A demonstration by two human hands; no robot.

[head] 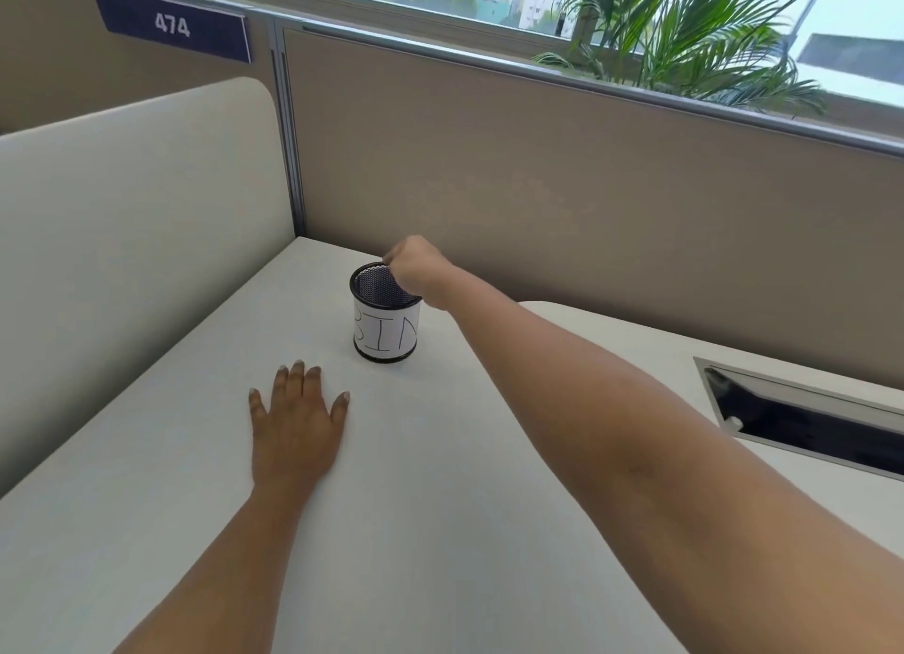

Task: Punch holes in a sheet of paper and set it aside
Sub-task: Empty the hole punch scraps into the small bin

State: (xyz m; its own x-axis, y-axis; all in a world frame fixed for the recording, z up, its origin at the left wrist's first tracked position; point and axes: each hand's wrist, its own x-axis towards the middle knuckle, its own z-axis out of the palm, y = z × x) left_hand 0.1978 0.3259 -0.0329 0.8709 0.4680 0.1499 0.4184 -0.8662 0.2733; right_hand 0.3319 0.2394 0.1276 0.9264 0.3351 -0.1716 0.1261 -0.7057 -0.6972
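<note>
A white desk [440, 506] fills the view, with a cable slot [807, 418] at three o'clock. At twelve stands a mesh cup [386, 333] labelled BIN. The left hand [296, 423], at seven o'clock from the cup, lies flat with fingers spread. The right hand [416, 267] curls over the cup's rim; whether it pinches anything is hidden. No paper or punch shows. Any release is best made centred over the opening.

Just under the curled fingers [397, 258] of the right hand [416, 268], a white paper band [386, 333] round a black mesh cup [379, 286] reads "BIN", hand-drawn. Far beyond them, up left, a dark blue plate [171, 24] shows "474".
</note>
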